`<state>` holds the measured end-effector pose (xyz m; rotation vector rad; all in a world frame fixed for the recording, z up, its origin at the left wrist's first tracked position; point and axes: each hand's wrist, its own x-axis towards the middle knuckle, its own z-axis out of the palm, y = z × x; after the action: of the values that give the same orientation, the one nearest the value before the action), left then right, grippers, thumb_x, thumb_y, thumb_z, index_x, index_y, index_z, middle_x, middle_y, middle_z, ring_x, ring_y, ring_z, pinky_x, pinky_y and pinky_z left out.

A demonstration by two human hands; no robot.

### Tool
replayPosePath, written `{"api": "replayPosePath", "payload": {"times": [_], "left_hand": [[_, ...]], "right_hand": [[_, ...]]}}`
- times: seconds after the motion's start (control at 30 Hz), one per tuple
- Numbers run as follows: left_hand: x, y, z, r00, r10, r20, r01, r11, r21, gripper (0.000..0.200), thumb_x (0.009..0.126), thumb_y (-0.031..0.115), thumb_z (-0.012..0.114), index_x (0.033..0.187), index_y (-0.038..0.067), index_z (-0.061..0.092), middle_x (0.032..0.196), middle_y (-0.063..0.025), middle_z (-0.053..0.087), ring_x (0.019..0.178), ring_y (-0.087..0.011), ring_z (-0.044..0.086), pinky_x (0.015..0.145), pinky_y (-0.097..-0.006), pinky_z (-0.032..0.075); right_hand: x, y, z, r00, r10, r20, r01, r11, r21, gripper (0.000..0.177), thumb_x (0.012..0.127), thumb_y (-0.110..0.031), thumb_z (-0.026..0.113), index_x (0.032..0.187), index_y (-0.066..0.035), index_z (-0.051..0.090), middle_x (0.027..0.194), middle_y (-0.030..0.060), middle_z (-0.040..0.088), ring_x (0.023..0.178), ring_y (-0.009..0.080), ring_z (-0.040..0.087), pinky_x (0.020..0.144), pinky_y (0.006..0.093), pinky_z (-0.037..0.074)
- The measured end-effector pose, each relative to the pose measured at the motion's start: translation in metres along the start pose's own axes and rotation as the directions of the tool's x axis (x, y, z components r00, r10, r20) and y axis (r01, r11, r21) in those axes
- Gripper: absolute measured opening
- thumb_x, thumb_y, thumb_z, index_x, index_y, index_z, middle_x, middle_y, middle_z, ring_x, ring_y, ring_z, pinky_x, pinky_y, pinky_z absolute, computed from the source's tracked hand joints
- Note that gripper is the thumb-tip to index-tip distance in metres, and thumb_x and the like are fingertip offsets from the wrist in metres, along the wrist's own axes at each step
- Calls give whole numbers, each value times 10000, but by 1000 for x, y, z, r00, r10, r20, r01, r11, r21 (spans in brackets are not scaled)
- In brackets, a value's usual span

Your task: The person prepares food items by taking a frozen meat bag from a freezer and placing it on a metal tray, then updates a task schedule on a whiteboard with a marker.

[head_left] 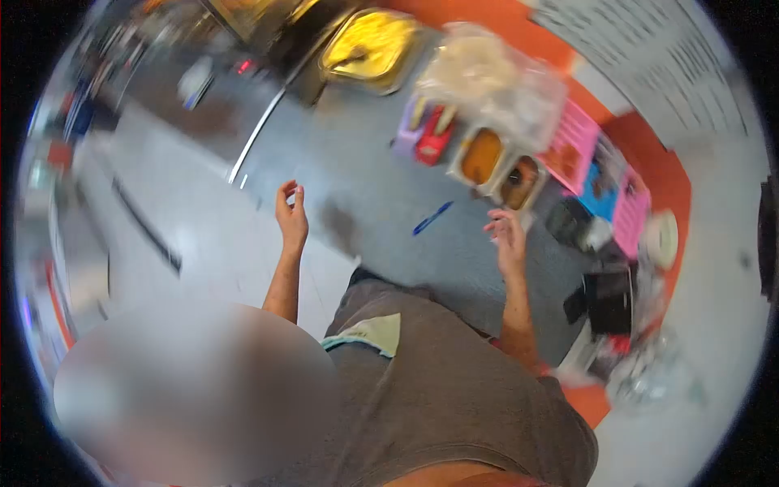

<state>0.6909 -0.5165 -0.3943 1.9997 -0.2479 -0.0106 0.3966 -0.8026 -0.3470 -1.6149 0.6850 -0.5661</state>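
My left hand (290, 213) is raised over the grey counter (357, 170), fingers loosely curled, holding nothing. My right hand (507, 235) hovers with fingers apart just below two square tubs of orange and brown sauce (499, 170). A blue pen (432, 217) lies on the counter between my hands, closer to the right one. The picture is blurred by motion.
A metal tray of yellow food (369, 45) sits at the far side. A clear bag of food (487, 77) lies beyond the tubs, beside a purple and red holder (426, 130). Pink and blue cards (600, 174) and dark devices (608, 296) stand at right.
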Motion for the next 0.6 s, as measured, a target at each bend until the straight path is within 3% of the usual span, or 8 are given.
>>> {"api": "replayPosePath", "payload": {"times": [0.07, 0.13, 0.17, 0.3, 0.37, 0.47, 0.53, 0.6], "left_hand": [[-62, -33, -49, 968, -153, -199, 156, 988, -1, 275, 883, 239, 551, 1050, 20, 541, 971, -78, 590, 891, -152, 536, 737, -272, 433], [-123, -83, -84, 906, -321, -275, 308, 947, -90, 264, 881, 222, 553, 1038, 10, 539, 959, -84, 589, 847, -151, 550, 735, -275, 444], [-150, -89, -94, 864, -400, -306, 357, 915, -188, 247, 876, 198, 554, 1033, 8, 538, 932, -90, 590, 804, -146, 560, 723, -270, 454], [-243, -100, -113, 763, -522, -381, 419, 848, -325, 253, 862, 192, 567, 1042, 16, 541, 890, -77, 591, 786, -135, 563, 692, -256, 454], [-283, -116, -119, 721, -641, -261, 520, 751, -408, 290, 870, 268, 541, 1080, 69, 524, 971, -56, 592, 867, -145, 568, 675, -276, 432], [-351, -145, -109, 629, -740, -240, 579, 651, -490, 278, 866, 261, 558, 1044, 48, 544, 920, -58, 595, 818, -136, 558, 678, -263, 433], [-384, -154, -99, 552, -811, -191, 645, 561, -518, 273, 863, 254, 575, 992, 13, 567, 874, -71, 599, 779, -135, 552, 707, -264, 439], [-428, -174, -87, 604, -784, -142, 681, 601, -417, 300, 870, 273, 566, 1004, 5, 562, 879, -83, 606, 792, -144, 553, 727, -271, 441]], "right_hand": [[-12, -3, 34, 958, 19, 285, -30, 999, 35, 203, 886, -190, 545, 981, -10, 554, 974, 75, 586, 799, 131, 554, 698, 274, 450], [-28, -15, 67, 762, 171, 624, 68, 938, -340, 226, 855, -195, 588, 959, 4, 563, 916, 96, 613, 791, 151, 573, 713, 292, 457], [-33, -13, 83, 699, 178, 693, 89, 940, -331, 226, 855, -195, 588, 959, 4, 563, 916, 96, 613, 791, 151, 573, 713, 292, 457], [-53, -2, 109, 559, 188, 807, 261, 884, -387, 222, 824, -171, 614, 941, 14, 576, 863, 116, 627, 776, 166, 584, 716, 291, 456], [-71, 5, 127, 535, 215, 817, 308, 851, -425, 209, 821, -154, 612, 943, 12, 581, 868, 116, 629, 775, 169, 584, 720, 291, 454], [-112, 31, 143, 452, 265, 852, 372, 812, -450, 185, 822, -129, 600, 946, 7, 589, 849, 99, 630, 769, 157, 580, 717, 287, 455], [-146, 64, 156, 251, 397, 883, 229, 862, -452, 172, 824, -116, 592, 949, 2, 592, 837, 73, 629, 774, 140, 577, 714, 282, 454], [-177, 121, 164, 132, 617, 776, -1, 783, -623, 158, 846, -139, 588, 952, -21, 598, 837, 47, 625, 789, 122, 582, 707, 257, 460]]}}
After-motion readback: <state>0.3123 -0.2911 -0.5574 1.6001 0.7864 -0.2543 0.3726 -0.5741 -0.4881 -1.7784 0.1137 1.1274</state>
